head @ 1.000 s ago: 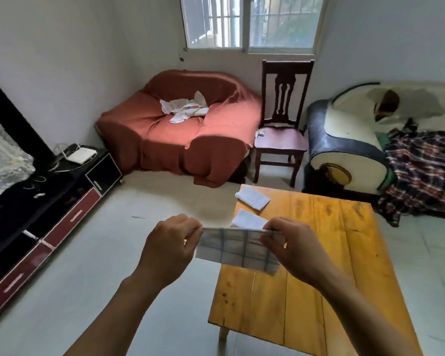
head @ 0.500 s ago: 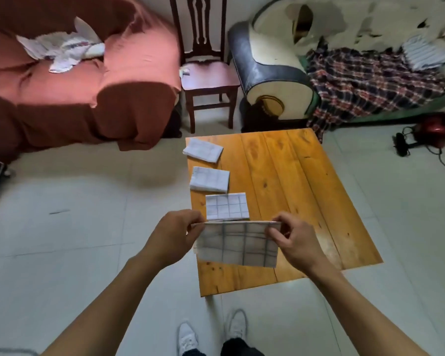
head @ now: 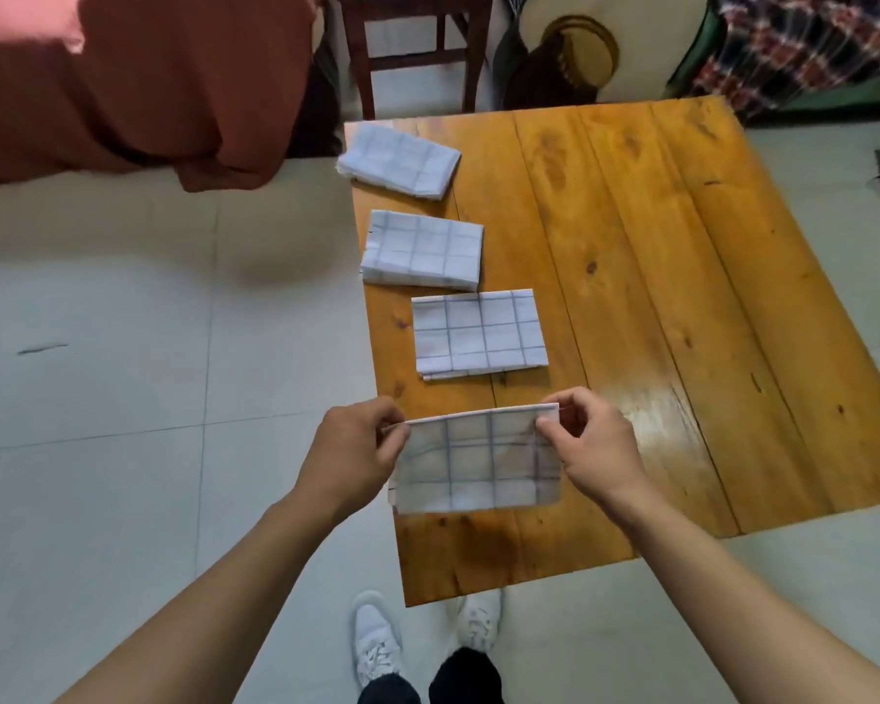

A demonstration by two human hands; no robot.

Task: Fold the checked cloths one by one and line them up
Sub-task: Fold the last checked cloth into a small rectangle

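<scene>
Checked cloth (head: 478, 462) (pinched) above table edge (head: 519, 576)

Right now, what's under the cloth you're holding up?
Beneath the held cloth lies the wooden table, its near-left part. The patch straight behind the cloth is covered.

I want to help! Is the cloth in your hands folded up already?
Folded. The held cloth is a small rectangle with layered edges, pinched at its top corners by the left hand and right hand.
</scene>
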